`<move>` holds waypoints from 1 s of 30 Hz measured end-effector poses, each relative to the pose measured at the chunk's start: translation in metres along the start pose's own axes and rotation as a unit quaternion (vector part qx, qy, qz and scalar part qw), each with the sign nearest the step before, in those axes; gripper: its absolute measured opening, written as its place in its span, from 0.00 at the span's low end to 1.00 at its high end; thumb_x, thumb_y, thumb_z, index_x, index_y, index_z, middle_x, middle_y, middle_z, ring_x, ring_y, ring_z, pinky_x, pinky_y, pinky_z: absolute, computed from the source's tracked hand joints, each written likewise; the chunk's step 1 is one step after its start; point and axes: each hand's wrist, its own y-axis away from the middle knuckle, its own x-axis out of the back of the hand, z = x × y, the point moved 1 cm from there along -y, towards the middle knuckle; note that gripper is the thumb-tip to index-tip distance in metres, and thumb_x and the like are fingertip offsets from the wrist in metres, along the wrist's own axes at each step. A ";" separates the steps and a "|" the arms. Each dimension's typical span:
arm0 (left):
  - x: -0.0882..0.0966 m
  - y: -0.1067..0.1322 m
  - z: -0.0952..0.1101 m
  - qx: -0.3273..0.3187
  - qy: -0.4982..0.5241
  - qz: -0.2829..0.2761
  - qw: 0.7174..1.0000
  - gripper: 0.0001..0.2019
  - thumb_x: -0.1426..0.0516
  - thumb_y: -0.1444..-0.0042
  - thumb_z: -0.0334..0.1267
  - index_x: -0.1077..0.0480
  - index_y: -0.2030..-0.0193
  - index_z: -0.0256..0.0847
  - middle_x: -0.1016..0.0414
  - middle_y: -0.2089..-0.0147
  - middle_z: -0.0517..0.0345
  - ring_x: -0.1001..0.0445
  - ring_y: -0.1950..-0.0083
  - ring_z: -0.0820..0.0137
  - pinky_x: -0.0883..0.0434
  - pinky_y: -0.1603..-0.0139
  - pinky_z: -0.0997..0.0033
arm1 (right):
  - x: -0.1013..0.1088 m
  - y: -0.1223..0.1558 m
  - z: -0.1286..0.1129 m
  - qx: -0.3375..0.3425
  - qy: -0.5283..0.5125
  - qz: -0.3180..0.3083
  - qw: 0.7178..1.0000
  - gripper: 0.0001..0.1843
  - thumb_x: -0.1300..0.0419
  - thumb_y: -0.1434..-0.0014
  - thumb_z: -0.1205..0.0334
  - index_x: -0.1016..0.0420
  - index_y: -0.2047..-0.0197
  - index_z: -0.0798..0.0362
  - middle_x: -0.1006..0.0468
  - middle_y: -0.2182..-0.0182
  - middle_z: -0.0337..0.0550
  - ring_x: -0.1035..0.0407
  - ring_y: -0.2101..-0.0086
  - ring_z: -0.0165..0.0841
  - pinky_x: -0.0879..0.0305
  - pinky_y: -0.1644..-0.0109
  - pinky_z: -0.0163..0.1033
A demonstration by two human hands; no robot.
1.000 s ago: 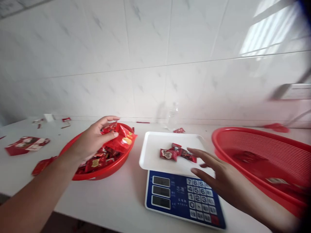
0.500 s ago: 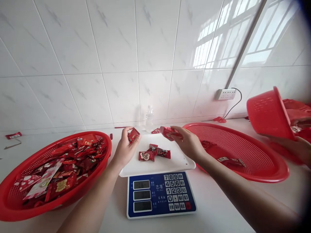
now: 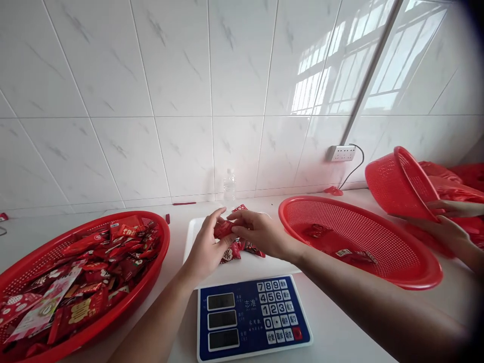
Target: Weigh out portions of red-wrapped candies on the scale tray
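My left hand [image 3: 207, 244] is closed on a small red snack packet [image 3: 223, 229] above the scale's white tray [image 3: 194, 233]. From the other side, the thumb and fingers of my right hand [image 3: 260, 233] close on the same packet, hiding part of it. Under my hands lie several red packets [image 3: 229, 254] on the tray, partly covered. The blue scale panel [image 3: 249, 317] faces me, with its displays on the left and keys on the right.
A red basket [image 3: 162, 242] full of packets stands at left. Another red basket [image 3: 423, 262] at right holds a few. A clear bottle [image 3: 229, 186] stands by the wall. Far right, another person's hands [image 3: 449, 232] hold a tilted red basket [image 3: 385, 186].
My hands have come together over the tray; before, they were apart, each with a red packet. More packets show on the tray. Another person's second hand now shows at the tilted basket.
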 end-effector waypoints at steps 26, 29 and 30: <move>0.049 0.007 0.014 -0.057 -0.149 0.057 0.986 0.23 0.48 0.38 0.49 0.44 0.37 0.50 0.43 0.32 0.53 0.45 0.31 0.59 0.42 0.34 0.53 | -0.003 -0.005 0.037 0.036 0.311 -0.208 0.927 0.30 0.42 0.42 0.49 0.37 0.37 0.42 0.46 0.34 0.41 0.63 0.33 0.49 0.67 0.33 0.62; 0.049 0.007 0.015 -0.071 -0.140 0.055 0.986 0.23 0.48 0.37 0.48 0.44 0.37 0.50 0.42 0.32 0.53 0.46 0.31 0.61 0.44 0.33 0.54 | -0.002 -0.024 0.037 0.029 0.311 -0.188 0.931 0.32 0.47 0.38 0.46 0.44 0.33 0.41 0.48 0.33 0.42 0.63 0.33 0.47 0.64 0.34 0.61; 0.049 0.007 0.015 -0.075 -0.136 0.055 0.986 0.23 0.48 0.37 0.48 0.45 0.37 0.50 0.42 0.32 0.53 0.46 0.31 0.61 0.44 0.33 0.54 | -0.004 -0.032 0.037 0.027 0.311 -0.189 0.931 0.30 0.50 0.36 0.46 0.45 0.33 0.41 0.49 0.33 0.41 0.64 0.33 0.47 0.64 0.34 0.62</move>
